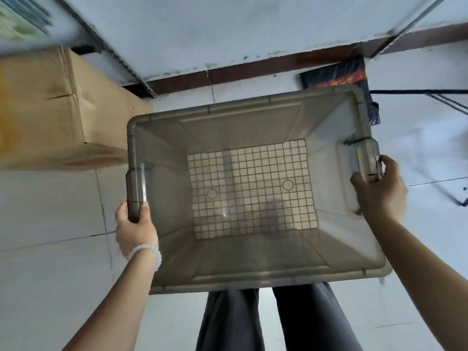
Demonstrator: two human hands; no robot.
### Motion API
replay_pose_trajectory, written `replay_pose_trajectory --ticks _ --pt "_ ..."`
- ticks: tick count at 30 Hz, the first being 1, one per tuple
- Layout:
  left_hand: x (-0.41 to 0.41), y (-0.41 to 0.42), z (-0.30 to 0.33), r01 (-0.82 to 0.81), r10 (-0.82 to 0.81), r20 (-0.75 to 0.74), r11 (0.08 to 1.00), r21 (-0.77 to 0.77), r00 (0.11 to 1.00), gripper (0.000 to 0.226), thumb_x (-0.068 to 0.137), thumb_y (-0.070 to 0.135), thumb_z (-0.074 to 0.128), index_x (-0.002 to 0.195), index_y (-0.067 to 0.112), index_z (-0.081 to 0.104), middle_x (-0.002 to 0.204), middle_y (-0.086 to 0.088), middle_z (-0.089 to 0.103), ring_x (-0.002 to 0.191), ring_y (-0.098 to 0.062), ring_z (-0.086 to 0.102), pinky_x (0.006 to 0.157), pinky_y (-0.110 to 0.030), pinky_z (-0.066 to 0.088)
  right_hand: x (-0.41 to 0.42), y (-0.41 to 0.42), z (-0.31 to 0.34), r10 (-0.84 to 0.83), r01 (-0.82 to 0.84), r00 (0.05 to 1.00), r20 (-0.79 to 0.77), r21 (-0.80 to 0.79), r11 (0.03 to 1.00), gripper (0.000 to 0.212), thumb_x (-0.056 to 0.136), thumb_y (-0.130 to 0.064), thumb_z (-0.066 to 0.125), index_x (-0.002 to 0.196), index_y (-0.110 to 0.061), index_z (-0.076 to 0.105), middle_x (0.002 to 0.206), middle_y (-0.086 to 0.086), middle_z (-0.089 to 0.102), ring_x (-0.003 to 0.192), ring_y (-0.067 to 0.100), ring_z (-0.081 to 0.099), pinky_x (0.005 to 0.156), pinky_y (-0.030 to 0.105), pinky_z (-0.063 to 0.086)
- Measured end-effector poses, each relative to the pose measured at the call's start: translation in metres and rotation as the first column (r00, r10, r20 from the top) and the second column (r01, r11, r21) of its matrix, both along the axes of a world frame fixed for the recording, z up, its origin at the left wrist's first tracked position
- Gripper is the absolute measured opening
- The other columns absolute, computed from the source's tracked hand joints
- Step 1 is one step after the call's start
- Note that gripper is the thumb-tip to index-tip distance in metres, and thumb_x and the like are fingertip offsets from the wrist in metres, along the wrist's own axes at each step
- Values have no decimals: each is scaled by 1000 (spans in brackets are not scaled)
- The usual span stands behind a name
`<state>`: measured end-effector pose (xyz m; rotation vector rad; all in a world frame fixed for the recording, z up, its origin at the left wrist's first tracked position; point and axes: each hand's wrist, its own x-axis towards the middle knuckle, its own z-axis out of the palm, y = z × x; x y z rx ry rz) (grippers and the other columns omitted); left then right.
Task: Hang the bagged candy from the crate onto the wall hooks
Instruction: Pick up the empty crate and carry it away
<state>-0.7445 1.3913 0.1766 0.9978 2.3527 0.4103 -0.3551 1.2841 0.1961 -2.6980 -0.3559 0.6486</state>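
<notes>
The crate (249, 188) sits between the left hand (135, 228) and right hand (379, 188) (each gripping a side handle); a cardboard box (58, 107) stands to its left on the floor (50, 211).

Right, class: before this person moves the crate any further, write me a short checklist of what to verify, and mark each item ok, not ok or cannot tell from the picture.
1. Left hand grips the crate at its left handle: ok.
2. Right hand grips the right handle: ok.
3. Crate emptied of bagged candy: ok, only the bare grid floor shows inside.
4. Crate held level: not ok, it looks tilted, though the wide lens may exaggerate this.
5. Room on the floor ahead: cannot tell; a cardboard box lies to the left and a dark packet beyond the far rim.
6. Candy hung on the wall hooks: cannot tell, no hooks in view.
</notes>
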Motion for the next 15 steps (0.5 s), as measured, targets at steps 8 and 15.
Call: replay_pose_trajectory --ticks 8,15 --pt "-24 13 117 196 -200 30 976 93 979 39 83 48 58 118 33 52 110 1 64 99 -30 57 82 -34 42 -44 -59 122 -178 177 984 4 97 979 56 76 -31 60 129 -32 41 116 8 57 101 31 54 75 36 44" --pt "-10 26 203 364 -391 114 909 203 913 43 77 48 61 115 31 52 108 5 63 95 -25 59 89 -41 47 -54 -113 211 -328 316 945 8 245 917 53 75 -30 62 125 -32 47 115 6 61 100 27 57 71 30 40"
